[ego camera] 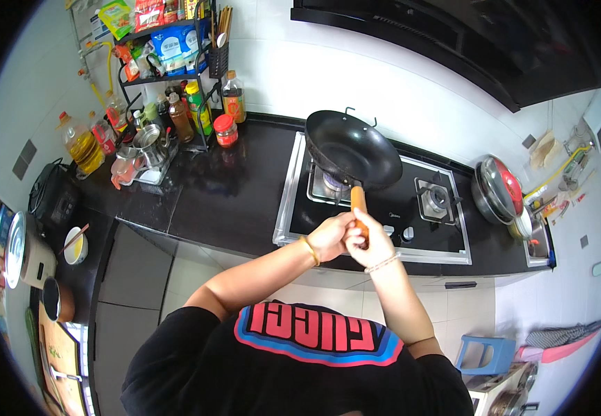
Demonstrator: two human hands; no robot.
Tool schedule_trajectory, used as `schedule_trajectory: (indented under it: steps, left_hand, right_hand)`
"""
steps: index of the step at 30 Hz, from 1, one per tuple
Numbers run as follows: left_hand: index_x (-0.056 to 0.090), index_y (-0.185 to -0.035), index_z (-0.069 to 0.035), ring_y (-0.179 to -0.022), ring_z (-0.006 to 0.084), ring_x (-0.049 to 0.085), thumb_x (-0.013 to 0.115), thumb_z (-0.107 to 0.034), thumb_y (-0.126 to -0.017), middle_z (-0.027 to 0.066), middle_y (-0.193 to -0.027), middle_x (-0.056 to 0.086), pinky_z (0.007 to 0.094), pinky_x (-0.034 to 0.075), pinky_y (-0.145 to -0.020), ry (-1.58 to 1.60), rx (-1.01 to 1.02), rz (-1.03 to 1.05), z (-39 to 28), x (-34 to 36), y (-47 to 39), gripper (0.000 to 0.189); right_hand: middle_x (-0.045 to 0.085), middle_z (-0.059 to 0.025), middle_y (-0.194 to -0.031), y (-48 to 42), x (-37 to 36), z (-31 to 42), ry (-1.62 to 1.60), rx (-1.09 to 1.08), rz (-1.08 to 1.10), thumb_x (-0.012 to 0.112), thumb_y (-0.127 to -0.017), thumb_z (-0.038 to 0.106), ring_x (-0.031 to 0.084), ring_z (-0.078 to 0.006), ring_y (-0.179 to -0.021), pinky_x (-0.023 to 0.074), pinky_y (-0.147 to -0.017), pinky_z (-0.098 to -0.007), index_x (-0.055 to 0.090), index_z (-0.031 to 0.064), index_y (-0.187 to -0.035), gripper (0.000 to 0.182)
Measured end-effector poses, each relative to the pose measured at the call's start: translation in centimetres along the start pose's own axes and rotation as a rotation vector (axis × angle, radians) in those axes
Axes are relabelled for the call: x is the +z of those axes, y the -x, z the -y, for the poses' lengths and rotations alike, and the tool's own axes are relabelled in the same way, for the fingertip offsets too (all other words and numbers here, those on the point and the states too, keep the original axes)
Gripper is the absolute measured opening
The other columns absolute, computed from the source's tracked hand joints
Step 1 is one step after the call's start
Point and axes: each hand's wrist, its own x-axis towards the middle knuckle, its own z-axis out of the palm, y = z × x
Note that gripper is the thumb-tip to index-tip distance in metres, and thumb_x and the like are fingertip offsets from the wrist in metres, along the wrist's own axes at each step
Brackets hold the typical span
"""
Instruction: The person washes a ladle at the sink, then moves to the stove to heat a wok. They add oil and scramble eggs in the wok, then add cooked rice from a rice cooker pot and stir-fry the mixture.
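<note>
A black wok (pixel 355 145) is tilted above the left burner (pixel 334 182) of a built-in gas hob (pixel 300 223), its inside facing me. Both of my hands are wrapped around its wooden handle (pixel 357 197). My left hand (pixel 331 234), with a gold bangle at the wrist, grips from the left side. My right hand (pixel 373 244), a beaded bracelet below it, closes over the handle from the right. A bluish glow shows at the burner under the wok. The hob's right burner (pixel 437 199) carries no pan.
Left on the black counter (pixel 217 208) stand a jar with a red lid (pixel 226 130), sauce bottles and a black rack (pixel 160 79). A bowl with chopsticks (pixel 75 247) sits at far left. Lidded pans (pixel 498 190) stand right of the hob. A range hood (pixel 435 47) overhangs it.
</note>
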Motion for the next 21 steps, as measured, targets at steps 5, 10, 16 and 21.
schedule_trajectory:
  steps: [5,10,16,21]
  left_hand:
    - [0.045,-0.075,-0.008,-0.054,0.0115,0.046,0.041,-0.024,-0.088,-0.0016,-0.061,0.043,0.0272,0.043,-0.059,-0.059,-0.046,-0.058,-1.1,0.9,0.6,0.021]
    - [0.045,-0.089,-0.007,-0.053,0.0119,0.044,0.039,-0.021,-0.089,0.0015,-0.064,0.044,0.0276,0.045,-0.052,-0.025,-0.098,-0.021,0.9,-2.7,2.1,0.016]
    - [0.045,-0.092,-0.007,-0.053,0.0098,0.043,0.036,-0.025,-0.091,-0.0005,-0.064,0.041,0.0265,0.044,-0.053,-0.073,-0.08,-0.033,2.3,-4.5,2.8,0.02]
    - [0.047,-0.079,-0.009,-0.057,0.0088,0.047,0.039,-0.027,-0.09,-0.0028,-0.064,0.047,0.0259,0.044,-0.061,-0.073,0.039,0.034,0.0,-0.6,1.7,0.023]
  right_hand:
    - [0.044,-0.0016,-0.064,-0.4,0.2,-0.7,-0.015,-0.049,0.029,0.059,-0.08,0.019,0.041,-0.0071,-0.049,0.0269,-0.037,-0.0144,0.047,0.0079,-0.081,0.016]
    - [0.042,-0.002,-0.062,-0.5,-1.9,-4.6,0.038,-0.049,-0.006,0.057,-0.082,0.024,0.036,-0.0067,-0.043,0.0226,-0.034,-0.015,0.046,0.0085,-0.081,0.019]
    - [0.041,-0.0014,-0.06,-0.8,-2.7,-6.1,0.087,-0.062,0.018,0.057,-0.082,0.024,0.035,-0.0062,-0.043,0.0228,-0.034,-0.0143,0.046,0.0087,-0.081,0.019]
    - [0.042,0.0007,-0.059,0.3,1.1,-2.4,0.076,-0.143,0.012,0.059,-0.08,0.015,0.038,-0.0037,-0.043,0.0261,-0.034,-0.0132,0.047,0.0079,-0.079,0.014]
